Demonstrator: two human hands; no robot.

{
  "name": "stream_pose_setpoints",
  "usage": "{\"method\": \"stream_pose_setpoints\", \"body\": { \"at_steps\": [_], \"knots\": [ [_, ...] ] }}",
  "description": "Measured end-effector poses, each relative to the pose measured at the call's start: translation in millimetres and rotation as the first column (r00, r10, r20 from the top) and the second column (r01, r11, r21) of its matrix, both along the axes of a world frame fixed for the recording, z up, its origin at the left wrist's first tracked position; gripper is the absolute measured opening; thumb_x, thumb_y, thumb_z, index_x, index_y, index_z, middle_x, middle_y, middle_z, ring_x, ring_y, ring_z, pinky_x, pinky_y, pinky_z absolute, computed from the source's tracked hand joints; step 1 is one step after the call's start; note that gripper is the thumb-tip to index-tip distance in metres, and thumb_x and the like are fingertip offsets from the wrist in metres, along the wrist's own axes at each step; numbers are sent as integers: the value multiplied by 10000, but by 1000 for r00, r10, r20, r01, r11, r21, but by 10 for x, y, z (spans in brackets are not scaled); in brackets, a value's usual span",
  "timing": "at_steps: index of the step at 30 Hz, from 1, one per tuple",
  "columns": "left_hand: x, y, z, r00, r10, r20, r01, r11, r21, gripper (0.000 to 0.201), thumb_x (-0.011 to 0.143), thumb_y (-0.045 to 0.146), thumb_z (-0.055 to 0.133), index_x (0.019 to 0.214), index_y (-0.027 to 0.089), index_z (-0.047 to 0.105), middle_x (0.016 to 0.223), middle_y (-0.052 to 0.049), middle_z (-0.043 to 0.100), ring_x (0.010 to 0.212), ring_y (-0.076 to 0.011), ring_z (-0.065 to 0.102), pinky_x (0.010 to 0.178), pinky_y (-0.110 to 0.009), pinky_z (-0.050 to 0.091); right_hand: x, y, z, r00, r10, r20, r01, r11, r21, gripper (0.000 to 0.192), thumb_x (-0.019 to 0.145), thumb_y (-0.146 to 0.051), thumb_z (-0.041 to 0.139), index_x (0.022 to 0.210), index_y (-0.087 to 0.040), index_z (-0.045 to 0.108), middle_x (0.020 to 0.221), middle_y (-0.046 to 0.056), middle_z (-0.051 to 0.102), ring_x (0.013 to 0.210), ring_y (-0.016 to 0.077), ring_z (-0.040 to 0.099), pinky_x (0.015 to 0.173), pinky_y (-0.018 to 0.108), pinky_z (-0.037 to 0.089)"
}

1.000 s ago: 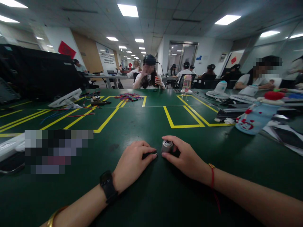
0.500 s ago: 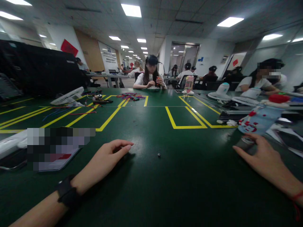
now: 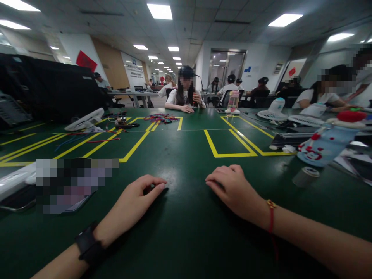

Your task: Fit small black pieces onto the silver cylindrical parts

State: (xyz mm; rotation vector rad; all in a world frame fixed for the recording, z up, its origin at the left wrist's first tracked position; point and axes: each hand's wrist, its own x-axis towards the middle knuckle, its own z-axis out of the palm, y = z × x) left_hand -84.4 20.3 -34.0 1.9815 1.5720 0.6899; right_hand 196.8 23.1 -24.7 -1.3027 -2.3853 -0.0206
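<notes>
My left hand (image 3: pixel 136 201) and right hand (image 3: pixel 235 192) rested palm-down, fingers loosely curled, holding nothing visible, on the dark green table mat (image 3: pixel 186 232); the small grey metal cylinder (image 3: pixel 305 176) stood apart at right, set down.

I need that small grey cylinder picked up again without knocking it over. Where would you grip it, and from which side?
Grip the small grey cylinder across its round side wall, coming from above and its left, where the right hand lies. It stands upright and alone on the green table, the blue bottle close behind it.
</notes>
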Motion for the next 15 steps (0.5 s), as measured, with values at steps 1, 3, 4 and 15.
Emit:
{"method": "stream_pose_setpoints", "body": {
  "at_steps": [1, 3, 4, 15],
  "knots": [
    [1, -1, -1, 1000, -5, -3, 5, 1000, -2, 336, 874, 510, 484, 1021, 271, 669, 1058, -35, 669, 983, -253, 607, 854, -383, 460, 181, 11, 53, 999, -54, 3, 54, 998, 36, 215, 929, -326, 422, 960, -235, 615, 952, 1, 614, 894, 135, 517, 845, 352, 272],
    [9, -3, 1, 1000, -9, -10, 9, 1000, -2, 333, 874, 511, 485, 1012, 271, 670, 1053, -33, 666, 970, -253, 607, 841, -383, 461, 630, 5, 171, 975, -219, 36, 211, 965, 156, 254, 913, -361, 423, 971, -186, 597, 966, 49, 607, 894, 161, 521, 816, 342, 303],
    [15, -3, 3, 1000, -11, -13, 11, 1000, -2, 332, 873, 511, 487, 1008, 271, 671, 1050, -33, 665, 967, -253, 606, 836, -382, 461, 873, -13, 227, 940, -335, 66, 313, 923, 223, 284, 906, -382, 416, 964, -166, 592, 964, 74, 603, 891, 177, 521, 794, 338, 318],
    [15, -19, 28, 1000, -21, 4, 21, 1000, -19, 318, 868, 512, 498, 1005, 287, 675, 1053, -12, 675, 972, -236, 612, 838, -355, 464, 2128, -210, 262, 452, -863, 226, 888, 460, -17, 411, 856, -514, 337, 944, -206, 595, 867, 110, 607, 703, 210, 544, 622, 324, 358]
  ]
}}
